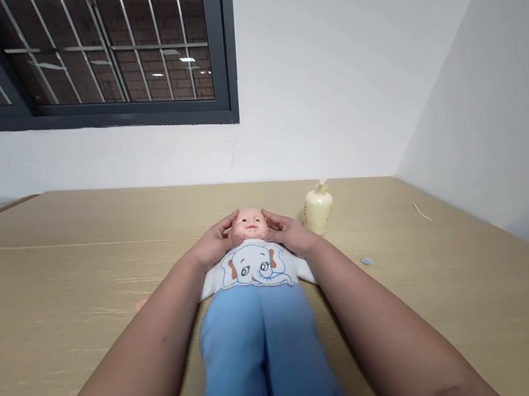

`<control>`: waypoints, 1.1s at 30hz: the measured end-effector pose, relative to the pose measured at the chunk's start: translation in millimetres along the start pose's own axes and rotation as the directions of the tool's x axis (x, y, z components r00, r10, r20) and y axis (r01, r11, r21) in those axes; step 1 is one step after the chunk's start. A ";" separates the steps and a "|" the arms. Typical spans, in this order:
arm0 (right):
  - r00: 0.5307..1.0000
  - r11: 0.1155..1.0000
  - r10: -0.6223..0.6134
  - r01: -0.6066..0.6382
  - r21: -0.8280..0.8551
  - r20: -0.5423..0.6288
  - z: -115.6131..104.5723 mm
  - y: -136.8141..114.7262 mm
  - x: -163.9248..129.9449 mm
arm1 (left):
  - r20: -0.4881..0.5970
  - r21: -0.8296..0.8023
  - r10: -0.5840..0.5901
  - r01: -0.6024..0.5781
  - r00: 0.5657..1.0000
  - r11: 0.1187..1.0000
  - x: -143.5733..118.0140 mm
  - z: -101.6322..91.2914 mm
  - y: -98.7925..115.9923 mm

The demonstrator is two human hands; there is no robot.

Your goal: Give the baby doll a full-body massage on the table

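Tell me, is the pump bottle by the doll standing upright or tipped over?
Upright: the cream pump bottle stands on its base on the table, pump on top.

Doll [257,280] is wearing a white top w/ a pale-blue elephant print, brown inner ears, dark eyes; trousers are showing plain mid-blue. Doll's head is showing pinkish-peach. Bottle [317,208] beside it is looking cream-yellow, pump top incl. Surface [57,293] is showing light tan wood grain, faint streaks. Small blue scrap [366,261] is lying on it. Walls are showing white; window frame [128,109] dark grey, w/ pale bars over red-brown brick.
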State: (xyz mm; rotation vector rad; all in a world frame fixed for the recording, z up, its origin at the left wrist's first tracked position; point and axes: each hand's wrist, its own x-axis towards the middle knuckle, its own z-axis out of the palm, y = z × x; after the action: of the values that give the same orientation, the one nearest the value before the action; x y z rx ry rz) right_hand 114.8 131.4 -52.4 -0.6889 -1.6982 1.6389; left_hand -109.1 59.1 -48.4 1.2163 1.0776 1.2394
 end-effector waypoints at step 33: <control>0.999 0.977 0.001 -0.009 -0.213 -0.040 5.2 0.9 2.4 | -0.032 0.041 0.012 -0.011 0.999 0.999 0.5 8.9 -1.7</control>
State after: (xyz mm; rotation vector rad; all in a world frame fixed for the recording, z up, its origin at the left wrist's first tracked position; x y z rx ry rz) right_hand 109.2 130.0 -53.0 -0.8224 -1.8617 1.4496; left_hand -100.1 59.1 -49.3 1.2386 1.1262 1.2553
